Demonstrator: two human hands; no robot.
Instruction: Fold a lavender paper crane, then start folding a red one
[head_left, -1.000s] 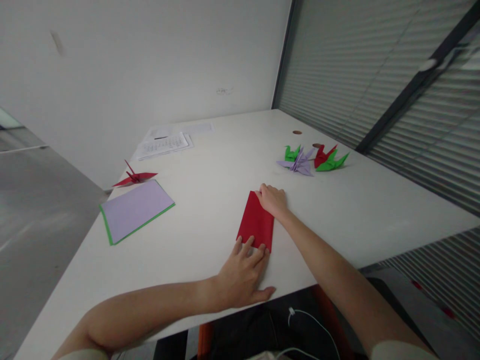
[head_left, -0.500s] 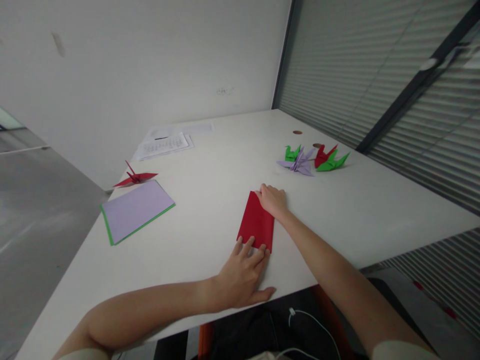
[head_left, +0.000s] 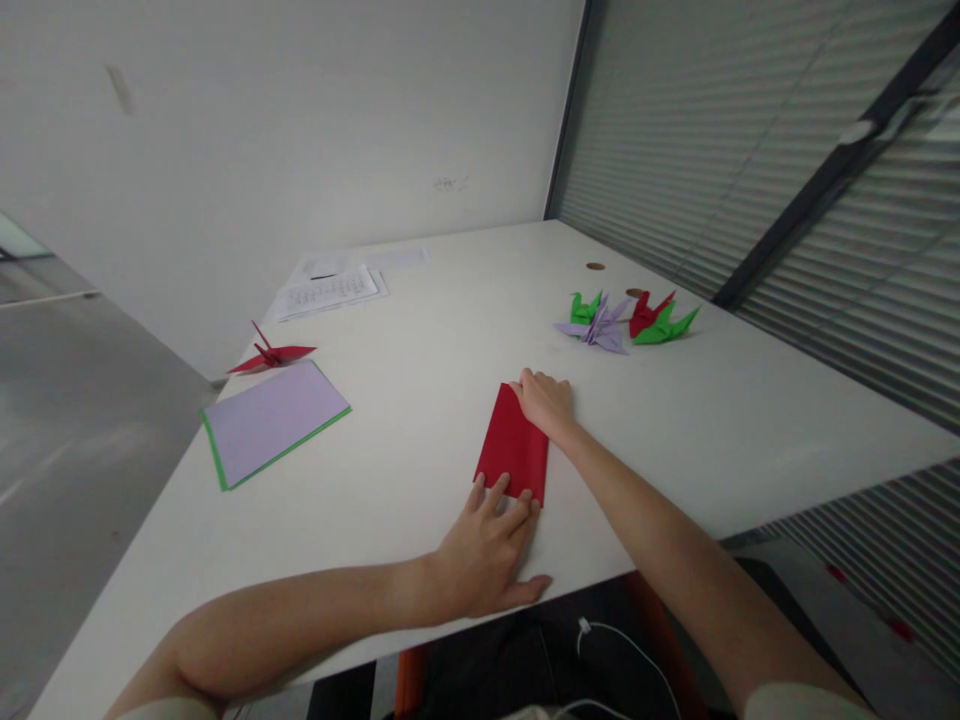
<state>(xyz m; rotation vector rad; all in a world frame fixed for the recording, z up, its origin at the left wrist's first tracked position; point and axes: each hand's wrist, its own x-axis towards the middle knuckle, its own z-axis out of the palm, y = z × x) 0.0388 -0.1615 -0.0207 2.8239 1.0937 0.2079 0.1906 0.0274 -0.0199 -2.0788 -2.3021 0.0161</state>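
Right hand (head_left: 547, 402) on flat red paper (head_left: 513, 445)

The left hand (head_left: 484, 555) lay palm down on the near side of the red origami paper (head_left: 514, 445), fingers spread, fingertips at its near edge, thumb stretched rightward, apart from it. The left forearm (head_left: 337, 595) ran in from the paper's near left, elbow bent. The right hand (head_left: 547, 400) curled, knuckles up, over its far right corner; the right forearm (head_left: 637, 500) slanted up from its near right.
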